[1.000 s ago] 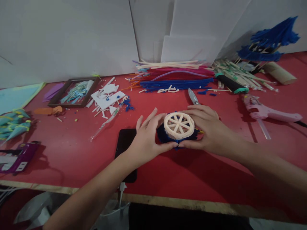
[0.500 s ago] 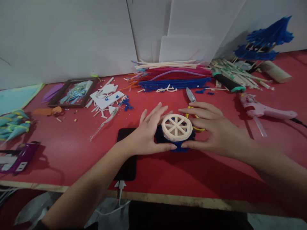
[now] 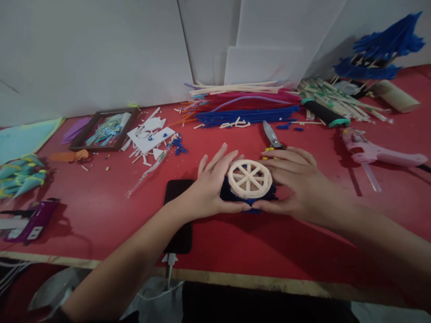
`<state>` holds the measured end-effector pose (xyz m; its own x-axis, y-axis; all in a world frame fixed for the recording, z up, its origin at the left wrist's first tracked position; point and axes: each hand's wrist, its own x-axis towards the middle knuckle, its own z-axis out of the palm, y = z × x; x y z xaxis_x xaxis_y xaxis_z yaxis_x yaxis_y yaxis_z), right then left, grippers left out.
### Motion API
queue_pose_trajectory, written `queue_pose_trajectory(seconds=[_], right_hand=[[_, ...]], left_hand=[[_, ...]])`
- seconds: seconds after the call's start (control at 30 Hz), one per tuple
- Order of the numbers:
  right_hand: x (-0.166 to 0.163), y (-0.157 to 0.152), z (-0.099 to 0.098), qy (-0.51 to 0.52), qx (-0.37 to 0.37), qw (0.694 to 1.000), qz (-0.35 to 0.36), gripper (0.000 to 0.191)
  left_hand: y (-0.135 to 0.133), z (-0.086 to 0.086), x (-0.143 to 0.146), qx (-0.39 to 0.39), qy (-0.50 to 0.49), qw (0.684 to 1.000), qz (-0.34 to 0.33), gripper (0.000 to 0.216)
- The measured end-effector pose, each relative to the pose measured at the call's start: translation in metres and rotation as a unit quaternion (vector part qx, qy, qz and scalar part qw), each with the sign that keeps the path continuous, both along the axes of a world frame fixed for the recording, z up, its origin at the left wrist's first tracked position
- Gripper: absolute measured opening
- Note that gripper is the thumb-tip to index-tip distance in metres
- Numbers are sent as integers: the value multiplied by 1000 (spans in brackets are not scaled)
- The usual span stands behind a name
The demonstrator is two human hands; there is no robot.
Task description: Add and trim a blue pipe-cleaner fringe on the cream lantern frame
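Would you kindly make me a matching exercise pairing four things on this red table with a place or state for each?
Things
1. cream-and-blue spoked piece
2. black phone
3. pink glue gun
4. scissors

Places or states
A. right of the right hand
B. cupped between the left hand and right hand
C. tip toward the white boards
D. partly hidden by the left forearm

Pairs: 1-B, 2-D, 3-A, 4-C

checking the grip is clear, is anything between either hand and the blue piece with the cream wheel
Nothing visible: the left hand and right hand curl around the blue piece. The scissors lie just beyond, partly hidden by the right hand.
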<state>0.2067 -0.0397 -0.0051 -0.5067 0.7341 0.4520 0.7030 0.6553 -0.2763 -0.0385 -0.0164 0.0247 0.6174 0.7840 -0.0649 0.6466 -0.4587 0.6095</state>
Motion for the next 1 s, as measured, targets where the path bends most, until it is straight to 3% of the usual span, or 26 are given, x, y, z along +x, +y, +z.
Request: queue_pose_trajectory(seconds=[0.23,0.43,0.57,0.8,1.0], right_hand=[[-5,-27,7,12,26,998,-55,50],[1,-16,10,11,-10,1000,-7,67],[-3,-10,7,19,-52,998,-21,74],[-8,-8,0,15,0,1000,-12,72],[-9,-11,-4,14,-6,999,-31,73]], left_hand=[[7,11,-17,-9,-37,998,-50,103],[0,6,-15,5,-27,999,-31,112],[1,2,-13,2,-9,1000,-29,120],[-1,2,-8,24,18,999,-27,118],[4,5,-11,34,24,999,-28,117]])
